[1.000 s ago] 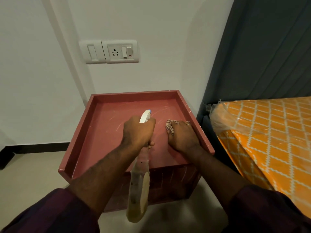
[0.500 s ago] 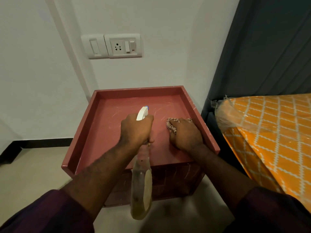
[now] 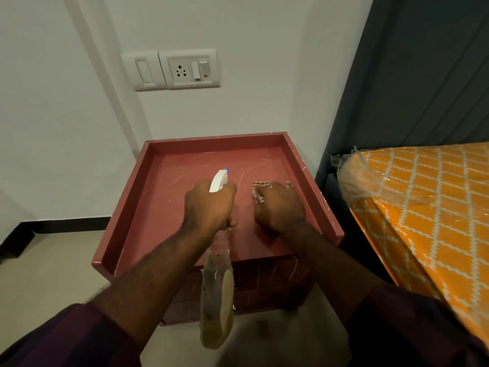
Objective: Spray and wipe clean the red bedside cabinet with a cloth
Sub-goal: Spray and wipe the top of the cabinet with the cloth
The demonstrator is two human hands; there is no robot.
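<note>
My left hand (image 3: 210, 205) grips the bottle (image 3: 217, 300). Its long axis crosses the cabinet's (image 3: 127, 207) front edge, nozzle aimed toward the back. My right hand (image 3: 280, 207) presses the cloth (image 3: 260, 190) onto the cabinet's right side, nearer the unsprayed back.

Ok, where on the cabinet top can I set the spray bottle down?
Free: the strip along the rear rim, and the left part between left rim and left hand. Crowded: right side, where right hand presses the cloth.
</note>
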